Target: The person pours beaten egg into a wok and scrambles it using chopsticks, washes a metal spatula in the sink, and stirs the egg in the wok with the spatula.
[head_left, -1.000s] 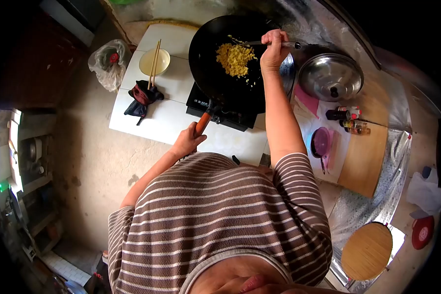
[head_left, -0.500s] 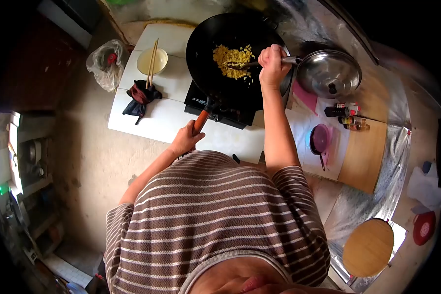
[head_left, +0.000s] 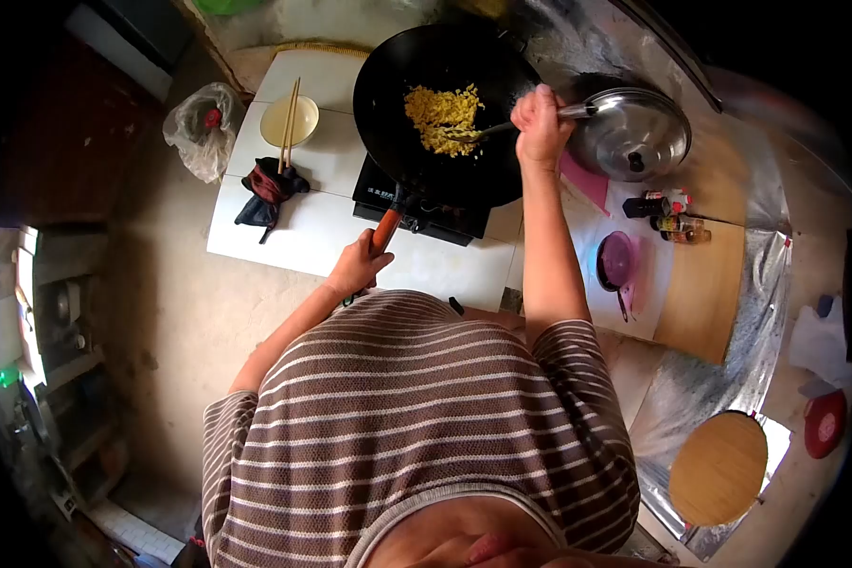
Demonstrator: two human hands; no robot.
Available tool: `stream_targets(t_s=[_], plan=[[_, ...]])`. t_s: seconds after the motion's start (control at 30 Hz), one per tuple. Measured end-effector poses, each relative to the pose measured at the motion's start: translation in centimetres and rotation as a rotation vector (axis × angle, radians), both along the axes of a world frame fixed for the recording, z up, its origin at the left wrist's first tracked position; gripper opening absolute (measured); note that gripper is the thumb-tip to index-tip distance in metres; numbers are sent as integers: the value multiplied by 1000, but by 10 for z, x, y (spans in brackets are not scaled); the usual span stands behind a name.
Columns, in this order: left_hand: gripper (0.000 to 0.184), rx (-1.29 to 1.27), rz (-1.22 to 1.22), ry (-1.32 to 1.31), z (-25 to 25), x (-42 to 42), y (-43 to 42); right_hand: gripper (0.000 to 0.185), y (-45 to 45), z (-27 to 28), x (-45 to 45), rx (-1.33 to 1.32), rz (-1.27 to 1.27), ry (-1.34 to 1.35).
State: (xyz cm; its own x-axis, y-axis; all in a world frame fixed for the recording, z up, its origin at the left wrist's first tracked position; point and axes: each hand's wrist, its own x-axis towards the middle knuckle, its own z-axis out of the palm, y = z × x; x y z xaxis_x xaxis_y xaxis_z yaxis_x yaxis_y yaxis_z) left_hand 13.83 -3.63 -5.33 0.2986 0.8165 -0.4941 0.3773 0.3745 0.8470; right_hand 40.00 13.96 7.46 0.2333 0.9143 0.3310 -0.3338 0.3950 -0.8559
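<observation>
My left hand (head_left: 354, 262) is wrapped round the orange-brown handle (head_left: 386, 231) of a black wok (head_left: 388, 142). The wok sits on a black induction cooker (head_left: 374, 182). My right hand (head_left: 541, 130), over the wok's right side, is closed on the grip of a metal spatula (head_left: 495, 130). The spatula's far end lies among yellow scrambled egg pieces (head_left: 440, 112) in the wok; its exact shape is hard to make out.
Chopsticks (head_left: 292, 118) rest across a pale bowl (head_left: 275, 123) to the left, beside a dark cloth (head_left: 267, 189). At right are a steel lid (head_left: 653, 133), several bottles (head_left: 682, 224) and a small pan (head_left: 612, 260). A plastic bag (head_left: 199, 142) stands past the left edge.
My right hand has moved to the right, drawing the spatula's end rightward through the egg. My left hand keeps its hold on the wok handle. The whole view has shifted slightly.
</observation>
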Motion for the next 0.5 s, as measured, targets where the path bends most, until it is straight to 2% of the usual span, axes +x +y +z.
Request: stream_targets(t_s=[0.17, 0.3, 0.43, 0.5], plan=[[46, -11, -2, -22, -4, -2, 1, 39, -10, 22, -2, -168, -39, -125], [46, 50, 14, -54, -12, -1, -2, 39, 14, -11, -38, 23, -85, 115], [48, -12, 34, -37, -9, -2, -4, 37, 23, -1, -35, 178, -31, 90], [54, -17, -21, -34, -9, -3, 1, 37, 36, 0, -31, 249, 50, 127]])
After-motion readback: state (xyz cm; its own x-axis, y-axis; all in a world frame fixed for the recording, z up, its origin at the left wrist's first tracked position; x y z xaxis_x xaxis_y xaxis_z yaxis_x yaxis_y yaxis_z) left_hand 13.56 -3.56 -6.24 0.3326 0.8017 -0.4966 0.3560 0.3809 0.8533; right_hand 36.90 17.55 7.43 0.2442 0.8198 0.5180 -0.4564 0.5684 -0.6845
